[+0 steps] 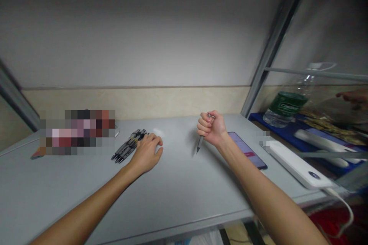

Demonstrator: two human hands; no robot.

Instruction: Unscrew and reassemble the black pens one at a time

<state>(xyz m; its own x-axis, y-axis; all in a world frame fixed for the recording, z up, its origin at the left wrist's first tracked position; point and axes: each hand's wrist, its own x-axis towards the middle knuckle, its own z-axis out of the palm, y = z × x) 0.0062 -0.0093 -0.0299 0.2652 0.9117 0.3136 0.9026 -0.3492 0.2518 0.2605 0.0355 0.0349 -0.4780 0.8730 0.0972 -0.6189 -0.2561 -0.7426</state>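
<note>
Nearest: front of the grey worktop [172, 203]. At right, a white cable [347, 210] runs into a white power bank [293, 162]; just inward lies a phone [247, 149], partly behind the right forearm.

Left hand [148, 154]: palm down, fingers loosely bent, thumb apart, nothing seen gripped. It lies over the right side of a bundle of pens [125, 149] on the worktop; contact with them cannot be told. Whether anything binds the bundle: not clear.

Right hand [212, 128]: fingers curled tight around one pen [200, 143], point downward. Cannot tell if the tip touches the worktop.

Handling, judged: the fist is secure but coarse; a thumb-and-fingertip pinch should steer the pen better. Keep the point down, clear of the phone. Left fingers best steady the bundle lightly, since loose barrels would likely roll.

Beyond, at right: a bottle [289, 103] with green label. Farthest: plain wall [138, 53].
</note>
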